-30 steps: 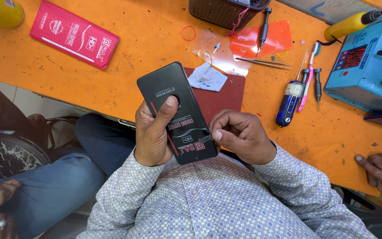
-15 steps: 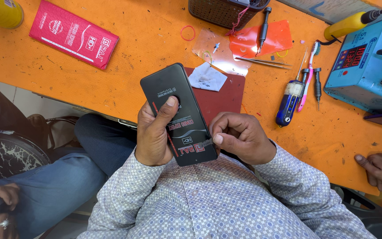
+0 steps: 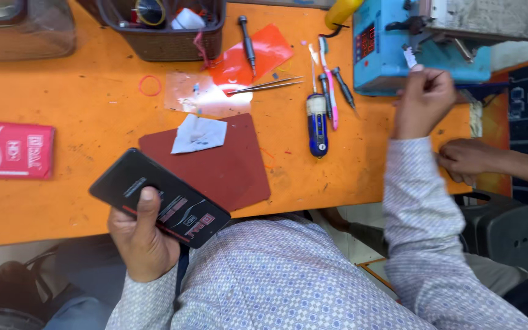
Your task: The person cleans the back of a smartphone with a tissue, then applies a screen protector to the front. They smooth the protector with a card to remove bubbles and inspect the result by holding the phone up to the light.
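Over the near edge of the orange desk (image 3: 80, 116), the person's left hand (image 3: 143, 241) grips a black phone (image 3: 159, 197), fingers wrapped under it and the thumb pressed flat across its printed back. That phone sits tilted, its upper end over the desk and its lower end out above the person's lap, just beside a dark red mat (image 3: 227, 168) that lies on the desk. A white scrap of paper (image 3: 198, 133) rests on the mat's upper left corner.

Far across to the right, the right hand (image 3: 424, 101) is raised at the front of a blue machine (image 3: 386, 49), its fingers pinched closed on a small pale strip (image 3: 410, 57); I cannot make out what the strip is. Both arms wear a checked light sleeve.

Between the two hands the desk carries a blue-handled screwdriver (image 3: 317, 125), a pink toothbrush (image 3: 329, 85) beside it and a pair of tweezers (image 3: 267, 85) lying partly on an orange-red plastic sheet (image 3: 264, 52). A clear film (image 3: 190, 95) lies left of that sheet, with a red rubber band (image 3: 150, 85) further left. A dark basket (image 3: 166, 30) of oddments stands at the far edge, and a red flat packet (image 3: 8, 150) lies at the left.

At the right edge another person's hand (image 3: 462, 160) rests on the desk corner, well apart from the phone.
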